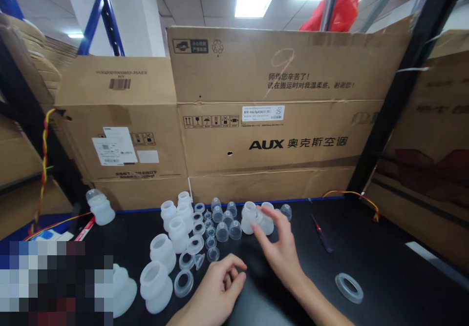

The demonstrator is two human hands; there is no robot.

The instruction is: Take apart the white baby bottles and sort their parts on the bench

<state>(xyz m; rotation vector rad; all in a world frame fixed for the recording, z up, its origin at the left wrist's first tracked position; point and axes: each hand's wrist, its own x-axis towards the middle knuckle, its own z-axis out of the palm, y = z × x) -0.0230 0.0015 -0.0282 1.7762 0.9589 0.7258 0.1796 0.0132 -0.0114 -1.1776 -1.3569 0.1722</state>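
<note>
My right hand (281, 248) reaches to the back of the table. Its thumb and fingers close around a translucent white silicone bottle (266, 226), partly covered by the fingers. Just left of it stands another wide-bodied bottle (248, 223). My left hand (223, 287) hovers nearer the front with loosely curled fingers, thumb and index apart, nothing in them. Left of it lies a translucent collar ring (183, 283), beside a white bottle (156, 287). Clear domed caps (222, 232) stand in a group behind my hands, with several small nipples (211, 242) alongside.
More bottles (178, 233) line the left side, and one capped bottle (99, 208) stands at the back left. A screwdriver (323, 235) and a larger translucent ring (349, 288) lie on the right. Cardboard (271, 150) walls the back. Yellow-red wires (351, 193) hang near the posts.
</note>
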